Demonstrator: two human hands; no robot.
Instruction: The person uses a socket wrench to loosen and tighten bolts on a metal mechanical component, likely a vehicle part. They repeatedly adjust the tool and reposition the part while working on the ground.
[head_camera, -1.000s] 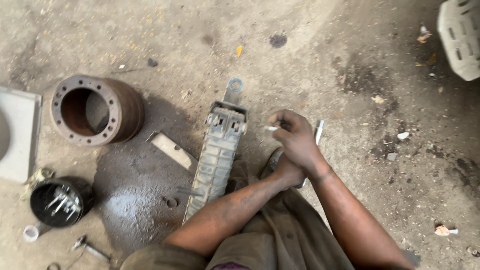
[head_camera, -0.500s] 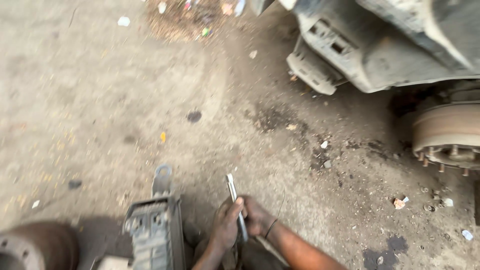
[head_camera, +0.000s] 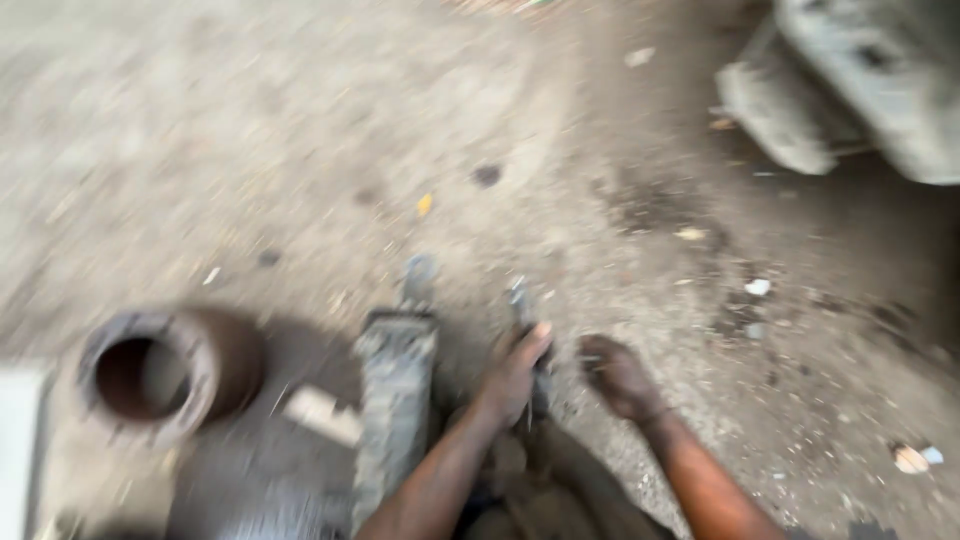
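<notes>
Gripping a slim metal tool (head_camera: 522, 318), the left hand (head_camera: 512, 375) is wrapped round its lower shaft, fingers closed; the tool's tip points away from the person, up the floor (head_camera: 300, 150).

Right hand (head_camera: 618, 375): just beside the left, over the ground, fingers curled in loosely; the blur does not let one tell whether it holds anything (a small pale speck shows at its near edge).

Grey ribbed metal casting (head_camera: 393, 400): long and narrow, lying flat just left of the left forearm, a rounded lug at its far end.

Rusty brake drum (head_camera: 165, 370): on the floor well left of the casting, open mouth facing up and slightly toward the camera.

Pale flat scrap (head_camera: 322, 415): between drum and casting, on a dark oily patch.

Vehicle underside (head_camera: 850, 90): grey, at the upper right, well apart from both hands.

Floor: dusty concrete, littered with small bits of debris; whole view motion-blurred.
</notes>
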